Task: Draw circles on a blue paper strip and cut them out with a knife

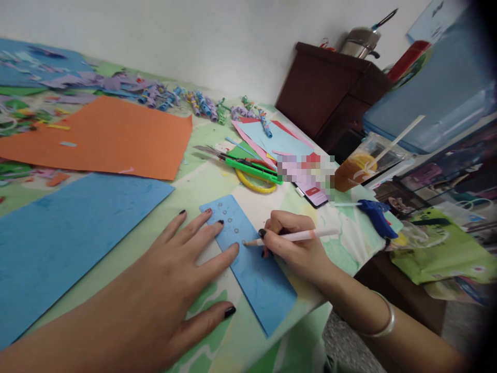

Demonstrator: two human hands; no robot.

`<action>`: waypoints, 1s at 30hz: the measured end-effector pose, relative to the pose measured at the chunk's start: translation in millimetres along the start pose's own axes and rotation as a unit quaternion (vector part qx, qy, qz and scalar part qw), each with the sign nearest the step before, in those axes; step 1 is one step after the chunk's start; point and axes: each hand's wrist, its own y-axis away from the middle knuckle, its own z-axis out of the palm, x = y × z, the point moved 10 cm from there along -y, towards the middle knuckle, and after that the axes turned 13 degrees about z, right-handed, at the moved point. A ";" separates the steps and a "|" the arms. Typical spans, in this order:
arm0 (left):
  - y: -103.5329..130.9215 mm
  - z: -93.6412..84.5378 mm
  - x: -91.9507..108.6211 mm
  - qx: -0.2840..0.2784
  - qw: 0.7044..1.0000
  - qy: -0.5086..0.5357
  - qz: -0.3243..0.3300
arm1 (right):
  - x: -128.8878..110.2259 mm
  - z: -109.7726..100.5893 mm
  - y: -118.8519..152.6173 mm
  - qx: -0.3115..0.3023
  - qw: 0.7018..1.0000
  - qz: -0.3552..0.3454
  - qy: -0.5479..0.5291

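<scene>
A narrow strip of blue paper (264, 290) lies at a slant on the table before me. Several small drawn rings run in a row down its upper part. My left hand (190, 259) is spread flat, its fingertips resting on the strip's left edge and the thumb out on the tablecloth. In my right hand (298, 243) a pale pink pencil (306, 235) is pinched, its tip touching the strip at the lowest ring. That hand rests on the strip's right side.
Large blue (77, 233) and orange sheets (128, 137) lie at left. Beyond the strip are a green cutter (252, 171), yellow-handled scissors (256, 184) and rolled paper curls (202, 103). A drink cup (355, 168) and blue glue gun (376, 217) stand near the right table edge.
</scene>
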 end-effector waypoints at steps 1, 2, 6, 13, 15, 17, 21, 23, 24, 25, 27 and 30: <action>-0.1 0.8 1.1 -0.005 1.000 -0.005 0.009 | 0.3 -0.4 -0.2 0.002 1.000 0.001 -0.005; 0.0 1.4 1.6 -0.008 1.000 -0.009 0.015 | 0.6 -0.9 -0.3 0.004 1.000 0.002 -0.010; 0.5 2.2 -0.4 -0.013 1.000 -0.010 0.010 | 0.0 -2.1 0.1 0.014 1.000 -0.002 -0.014; -0.1 0.9 -0.2 -0.005 1.000 -0.004 0.007 | -0.8 1.4 -0.5 -0.002 1.000 -0.005 -0.006; 0.0 1.0 -1.0 -0.005 1.000 -0.001 0.004 | -1.1 1.4 -0.4 -0.003 1.000 -0.004 -0.004; -0.1 1.3 -1.0 -0.006 1.000 0.002 0.005 | -1.6 1.0 0.1 -0.002 1.000 -0.004 -0.003; -0.2 1.0 0.7 -0.002 1.000 -0.002 0.012 | -0.6 -0.5 0.3 0.000 1.000 -0.001 -0.016; 0.1 1.2 0.7 -0.003 1.000 -0.003 0.011 | 0.6 -1.5 -0.1 0.005 1.000 0.001 -0.023; 0.3 1.5 0.3 -0.004 1.000 -0.001 0.009 | 1.2 -1.9 -0.3 0.008 1.000 0.001 -0.024; 0.4 1.4 -0.2 -0.004 1.000 -0.001 0.007 | 1.2 -2.0 -0.5 0.009 1.000 0.000 -0.022; 0.1 0.6 -0.1 0.000 1.000 -0.001 0.009 | 0.3 -1.9 -0.6 0.013 1.000 -0.005 -0.015; -1.2 -0.6 0.8 0.005 1.000 -0.008 0.017 | -2.3 -1.6 -0.4 0.016 1.000 -0.014 -0.004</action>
